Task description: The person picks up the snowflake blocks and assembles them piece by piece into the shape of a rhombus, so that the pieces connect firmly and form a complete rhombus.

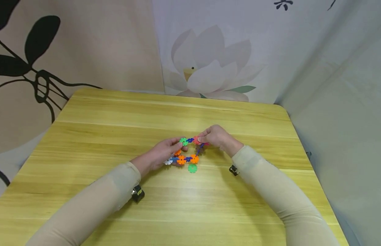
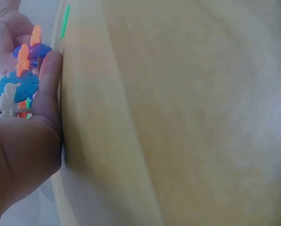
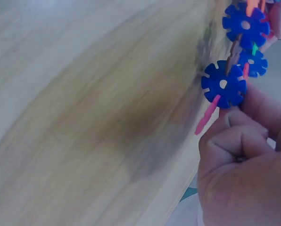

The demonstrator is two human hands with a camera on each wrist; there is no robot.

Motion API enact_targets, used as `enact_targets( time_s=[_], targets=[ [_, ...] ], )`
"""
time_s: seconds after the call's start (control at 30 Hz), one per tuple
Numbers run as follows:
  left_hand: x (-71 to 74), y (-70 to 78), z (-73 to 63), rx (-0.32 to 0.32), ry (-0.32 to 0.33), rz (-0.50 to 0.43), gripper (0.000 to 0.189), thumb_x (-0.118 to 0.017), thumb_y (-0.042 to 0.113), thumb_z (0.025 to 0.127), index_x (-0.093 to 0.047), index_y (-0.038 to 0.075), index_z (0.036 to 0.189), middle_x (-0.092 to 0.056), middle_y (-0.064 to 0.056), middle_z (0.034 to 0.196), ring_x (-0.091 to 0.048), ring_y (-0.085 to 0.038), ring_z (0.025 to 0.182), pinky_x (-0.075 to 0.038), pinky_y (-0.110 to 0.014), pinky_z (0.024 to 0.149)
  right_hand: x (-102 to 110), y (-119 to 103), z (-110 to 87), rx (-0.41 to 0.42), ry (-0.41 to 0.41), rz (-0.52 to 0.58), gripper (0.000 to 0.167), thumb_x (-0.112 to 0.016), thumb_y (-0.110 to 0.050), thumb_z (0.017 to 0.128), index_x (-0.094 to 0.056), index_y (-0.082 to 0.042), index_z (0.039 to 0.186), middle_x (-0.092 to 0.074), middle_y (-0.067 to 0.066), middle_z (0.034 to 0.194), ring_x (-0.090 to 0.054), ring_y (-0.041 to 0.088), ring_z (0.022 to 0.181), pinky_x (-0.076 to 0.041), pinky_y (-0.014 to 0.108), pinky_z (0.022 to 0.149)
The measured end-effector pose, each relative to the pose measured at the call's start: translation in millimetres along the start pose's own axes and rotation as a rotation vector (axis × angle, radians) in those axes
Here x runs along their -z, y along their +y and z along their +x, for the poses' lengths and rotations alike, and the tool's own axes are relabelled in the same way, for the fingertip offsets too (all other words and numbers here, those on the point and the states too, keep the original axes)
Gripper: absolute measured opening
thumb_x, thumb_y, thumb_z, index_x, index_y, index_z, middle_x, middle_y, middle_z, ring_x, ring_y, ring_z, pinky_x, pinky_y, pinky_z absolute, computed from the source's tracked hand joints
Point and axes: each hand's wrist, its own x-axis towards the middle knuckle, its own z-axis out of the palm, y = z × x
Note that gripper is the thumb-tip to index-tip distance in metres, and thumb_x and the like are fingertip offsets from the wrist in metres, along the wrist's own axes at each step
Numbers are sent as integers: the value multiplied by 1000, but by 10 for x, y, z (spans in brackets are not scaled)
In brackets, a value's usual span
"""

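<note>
A ring-like chain of interlocking snowflake discs (image 1: 181, 159) is held between both hands just over the table. My left hand (image 1: 159, 154) grips its left side, thumb by a green disc (image 1: 184, 141), with white and light-blue discs near the palm. At the far right corner, my right hand (image 1: 219, 136) pinches a red disc (image 1: 196, 140). The right wrist view shows blue discs (image 3: 223, 84) beside those fingers, with a pink disc (image 3: 207, 115) slotted into one. A separate-looking green disc (image 1: 192, 168) lies below the chain; whether it touches the chain I cannot tell.
The wooden table (image 1: 190, 212) spreads out around the hands. Behind it hangs a pale curtain (image 1: 116, 44) with printed flowers and leaves, and another pale cloth (image 1: 347, 102) hangs on the right. Small dark cameras (image 1: 137, 193) sit at the wrists.
</note>
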Motion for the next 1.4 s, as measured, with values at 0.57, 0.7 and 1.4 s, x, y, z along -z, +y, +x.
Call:
enact_targets(
  time_s=[0.57, 0.7, 1.4],
  targets=[
    [-8, -3, 20, 5, 45, 42, 52, -45, 27, 116, -36, 16, 166, -64, -11, 145, -48, -34, 150, -41, -52, 127, -100, -3, -2, 103, -15, -30, 22, -69, -20, 106, -75, -6, 122, -75, 9, 119, -67, 24, 115, -57, 44, 107],
    [-41, 8, 57, -4, 96, 99, 53, -50, 27, 112, -41, 16, 163, -68, -9, 138, -54, -30, 143, -41, -52, 127, -113, 25, 10, 120, -6, 5, 22, -68, -18, 106, -74, -6, 124, -78, 9, 116, -70, 22, 110, -58, 41, 104],
    [-103, 129, 111, 4, 44, 148, 40, -47, 34, 116, -66, 2, 129, -74, -14, 128, -69, -22, 88, -59, -30, 81, -153, -53, -2, 191, 9, -33, 14, -71, -17, 105, -77, -6, 113, -77, 8, 107, -65, 18, 93, -55, 27, 80]
  ],
)
